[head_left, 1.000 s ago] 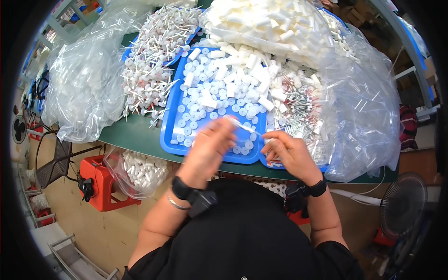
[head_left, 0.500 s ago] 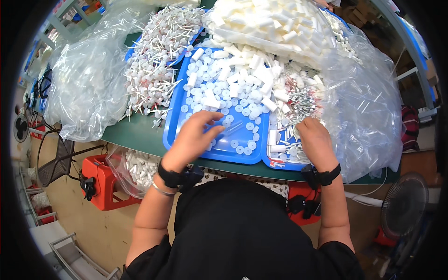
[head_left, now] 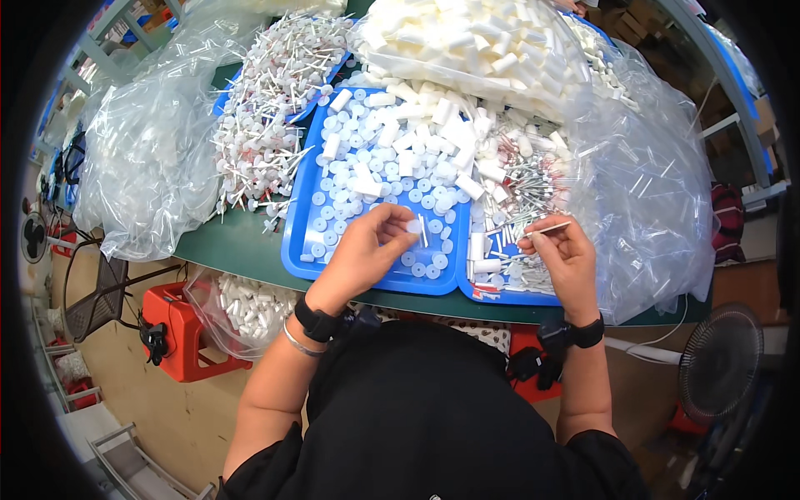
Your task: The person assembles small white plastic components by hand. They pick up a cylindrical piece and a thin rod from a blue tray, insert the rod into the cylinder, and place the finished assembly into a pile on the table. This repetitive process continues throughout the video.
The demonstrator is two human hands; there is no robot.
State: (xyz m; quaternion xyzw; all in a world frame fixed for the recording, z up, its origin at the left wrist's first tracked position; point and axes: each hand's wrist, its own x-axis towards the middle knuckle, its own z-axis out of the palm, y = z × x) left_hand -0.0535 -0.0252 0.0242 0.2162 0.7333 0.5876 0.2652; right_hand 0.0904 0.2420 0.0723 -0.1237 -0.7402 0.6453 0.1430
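Note:
My left hand (head_left: 372, 246) is over the left part of the blue tray (head_left: 293, 237), thumb and fingers closed on a small translucent white disc (head_left: 413, 226). Right beside that disc shows a thin white stick (head_left: 424, 232); whether it touches the disc I cannot tell. Below and beyond this hand lie many similar discs, with white foam cylinders (head_left: 364, 183) among them. Over the right blue tray (head_left: 500, 297), my right hand (head_left: 565, 254) pinches a thin pale stick (head_left: 550, 228). Thin metal-and-white pins (head_left: 531, 187) are heaped just past that hand.
A clear bag of foam cylinders (head_left: 475, 42) bulges at the back. Pins fitted with discs (head_left: 267, 125) are piled at the left. Crumpled plastic bags (head_left: 146, 167) lie left and right. A red stool (head_left: 179, 325) and a fan (head_left: 721, 362) stand beyond the table's near edge.
My left hand has moved slightly right and closed on a disc. My right hand has drawn back from the pin heap with a thin stick between its fingers.

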